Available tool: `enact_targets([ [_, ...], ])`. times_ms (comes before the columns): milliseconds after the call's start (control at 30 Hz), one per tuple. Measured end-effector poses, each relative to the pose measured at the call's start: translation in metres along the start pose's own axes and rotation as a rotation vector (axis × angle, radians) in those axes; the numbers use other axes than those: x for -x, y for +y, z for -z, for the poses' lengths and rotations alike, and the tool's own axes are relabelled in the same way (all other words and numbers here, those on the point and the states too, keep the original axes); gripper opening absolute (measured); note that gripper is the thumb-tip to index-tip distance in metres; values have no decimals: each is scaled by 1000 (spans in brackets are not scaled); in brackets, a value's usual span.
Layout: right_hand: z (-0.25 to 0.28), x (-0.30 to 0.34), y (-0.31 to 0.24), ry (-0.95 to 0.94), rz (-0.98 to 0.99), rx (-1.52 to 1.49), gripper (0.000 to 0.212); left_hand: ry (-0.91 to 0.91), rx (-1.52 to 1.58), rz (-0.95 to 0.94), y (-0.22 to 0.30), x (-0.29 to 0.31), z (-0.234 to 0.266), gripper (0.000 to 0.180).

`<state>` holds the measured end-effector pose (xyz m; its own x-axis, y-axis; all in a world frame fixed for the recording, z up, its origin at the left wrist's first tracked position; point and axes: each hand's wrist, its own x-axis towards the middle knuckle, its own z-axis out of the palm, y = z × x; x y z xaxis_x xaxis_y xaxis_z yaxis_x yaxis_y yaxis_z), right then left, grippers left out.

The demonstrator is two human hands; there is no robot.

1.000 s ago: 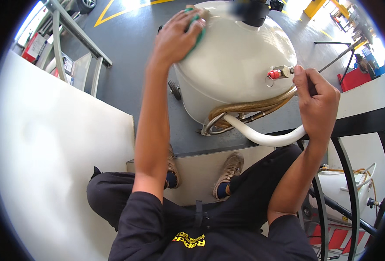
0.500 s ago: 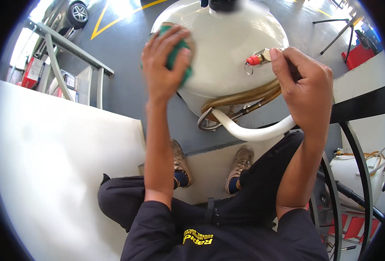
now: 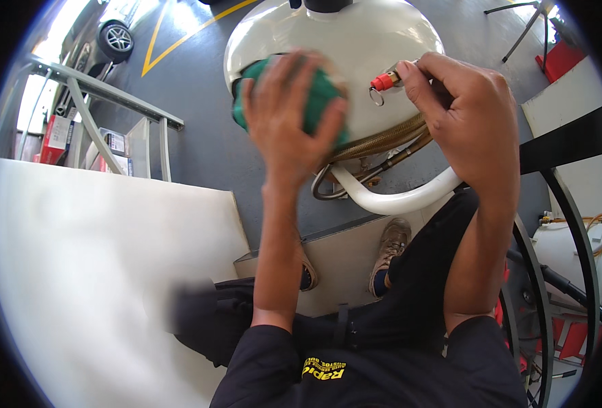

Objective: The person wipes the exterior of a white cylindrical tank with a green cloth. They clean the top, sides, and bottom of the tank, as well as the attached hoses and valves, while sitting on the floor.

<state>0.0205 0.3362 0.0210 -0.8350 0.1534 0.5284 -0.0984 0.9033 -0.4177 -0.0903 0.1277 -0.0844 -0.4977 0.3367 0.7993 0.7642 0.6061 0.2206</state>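
A rounded white tank (image 3: 376, 41) stands in front of me. My left hand (image 3: 284, 112), smeared by motion, has its fingers curved over a green cloth (image 3: 321, 102) at the tank's near left side. A tan edge shows blurred beside the cloth; I cannot tell what it is. Over the tank's right side, my right hand (image 3: 461, 109) pinches a small brass safety valve (image 3: 385, 81) with a red end and a wire pull ring. Its inner end is hidden by the fingers.
A braided hose (image 3: 376, 141) and a curved white pipe (image 3: 396, 204) lie below the tank. Black curved bars (image 3: 566, 224) rise on my right. A white surface (image 3: 104, 258) spreads at left, near a grey metal frame (image 3: 110, 95). A red case (image 3: 561, 66) sits far right.
My left hand has swept right with the green cloth, from the tank's left edge across its near side. My right hand keeps its pinch on the valve. The whole view has shifted slightly.
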Motion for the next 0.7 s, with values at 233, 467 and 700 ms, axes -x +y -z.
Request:
enact_targets([
  [233,3,2,2,-16,-29,-15,35,100,326,51,-51,1,-5,43],
  [467,-3,1,6,30,60,25,34,-2,41,-85,9,5,-4,38],
  [700,1,2,-1,21,7,-56,32,292,387,132,-37,4,-11,33],
])
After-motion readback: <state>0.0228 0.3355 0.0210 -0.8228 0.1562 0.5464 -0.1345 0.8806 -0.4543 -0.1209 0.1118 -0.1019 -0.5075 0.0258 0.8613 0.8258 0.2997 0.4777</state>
